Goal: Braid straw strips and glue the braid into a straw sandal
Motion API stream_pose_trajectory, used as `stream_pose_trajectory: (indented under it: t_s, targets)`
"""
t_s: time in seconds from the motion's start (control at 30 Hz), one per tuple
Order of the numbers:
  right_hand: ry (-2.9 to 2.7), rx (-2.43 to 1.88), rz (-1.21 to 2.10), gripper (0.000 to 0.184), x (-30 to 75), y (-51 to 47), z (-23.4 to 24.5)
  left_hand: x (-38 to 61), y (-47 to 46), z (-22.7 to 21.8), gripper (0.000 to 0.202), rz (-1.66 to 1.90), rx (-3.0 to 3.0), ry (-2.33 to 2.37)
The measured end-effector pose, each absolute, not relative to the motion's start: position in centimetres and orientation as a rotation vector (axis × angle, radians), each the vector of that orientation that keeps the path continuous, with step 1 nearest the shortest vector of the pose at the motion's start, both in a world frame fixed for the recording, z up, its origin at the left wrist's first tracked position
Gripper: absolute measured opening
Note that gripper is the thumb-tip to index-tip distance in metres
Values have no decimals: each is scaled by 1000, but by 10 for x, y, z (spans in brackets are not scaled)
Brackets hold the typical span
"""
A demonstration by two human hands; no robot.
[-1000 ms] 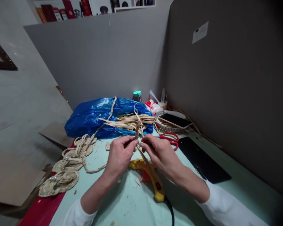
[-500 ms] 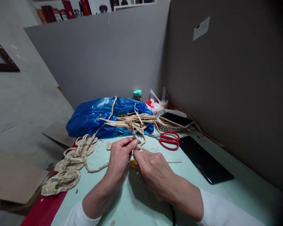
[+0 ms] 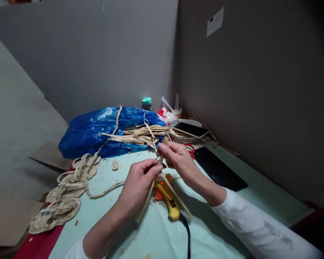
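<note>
- A short straw braid point(image 3: 161, 160) is held in the air above the pale green table point(image 3: 232, 201), between the two hands and in front of the blue bag.
- The left hand point(image 3: 139, 180) is closed on the lower end of the straw braid. The thumb and forefinger are pinched together and the other fingers are curled under.
- The right hand point(image 3: 176, 158) is held a little higher and farther out. Its fingertips are pinched on the upper end of the braid, and the palm is turned toward the left hand.
- Two loose straw strips point(image 3: 144, 205) are seen hanging from the pinch and spreading apart toward the person. One of them is laid across the glue gun.
- A yellow glue gun point(image 3: 169, 198) is seen lying on the table just below the hands, with a black cord point(image 3: 188, 233) running from it toward the near edge.
- A blue plastic bag point(image 3: 97, 129) is spread along the far side of the table, and a bundle of flat straw point(image 3: 136, 133) is piled against it.
- A coil of braided straw rope point(image 3: 67, 190) is heaped at the left edge of the table, partly on a red cloth point(image 3: 37, 246).
- Red scissors point(image 3: 190, 149) are mostly hidden behind the right hand.
- A black tablet point(image 3: 218, 169) is laid flat on the right of the table. Behind it a phone point(image 3: 190, 128) is rested on a small woven basket.
- A jar with a green lid point(image 3: 147, 102) is placed in the far corner.
</note>
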State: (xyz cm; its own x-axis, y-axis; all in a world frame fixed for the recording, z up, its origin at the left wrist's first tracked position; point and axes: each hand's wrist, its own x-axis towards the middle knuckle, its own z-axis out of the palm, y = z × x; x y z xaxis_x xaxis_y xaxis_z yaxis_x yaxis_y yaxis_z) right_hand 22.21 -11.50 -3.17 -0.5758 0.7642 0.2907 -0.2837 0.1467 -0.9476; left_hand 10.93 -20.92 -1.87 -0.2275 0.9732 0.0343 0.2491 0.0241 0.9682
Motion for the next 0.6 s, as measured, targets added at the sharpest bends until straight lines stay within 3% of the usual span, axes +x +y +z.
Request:
stream_pose_trajectory:
  t_s: [0.33,0.6]
  targets:
    - [-1341,-541,1702,39,215,-107,-42,120,-214,-19,23,1287,1225,1690]
    - [-1894,-415,1746,21,220,-129,-28,91,-207,-12,20,1463,1161,1568]
